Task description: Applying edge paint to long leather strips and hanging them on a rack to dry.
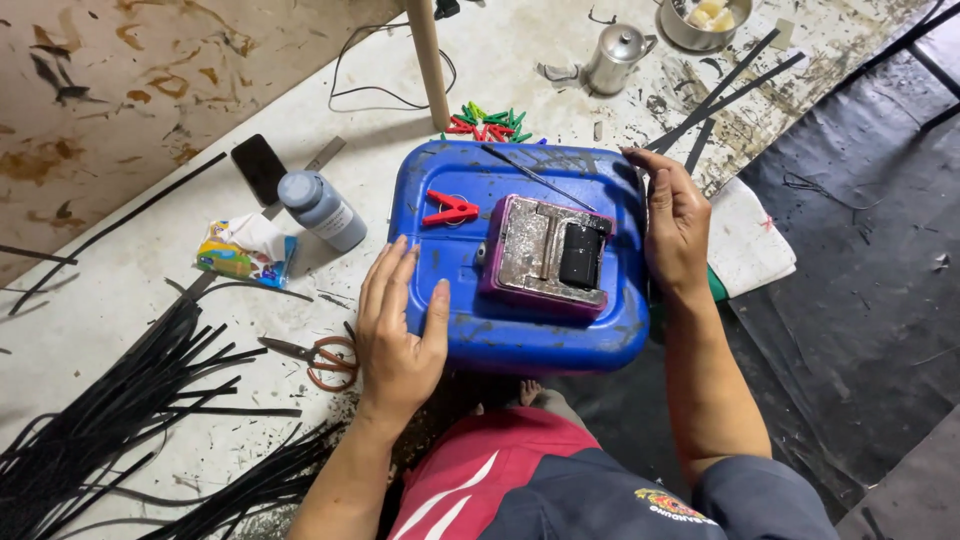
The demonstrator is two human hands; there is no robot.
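Nearest the camera, the left hand (398,330) lies flat on the near left corner of the blue jerrycan (520,250), fingers (385,285) spread and pressed to the top, thumb along its edge, holding nothing. The right hand (675,225) braces the far right side of the can, fingers loosely apart and curled over the rim, also closed on nothing. The can lies on its side on the floor between the knees, serving as a work block. On it sits a purple-framed metal press (545,250) with a black block in its slot, a red clip (450,210) left of it and a thin rod (540,178) behind. Judging from this, the block is being steadied or shifted and no strip is in the press yet. Cut black strips (130,410) are heaped to the left, with scissors (320,355) beside them, so some cutting looks done. Farther off stand a grey bottle (322,208), a phone (259,166), coloured clips (490,122), a kettle (615,55) and a bowl (705,20)
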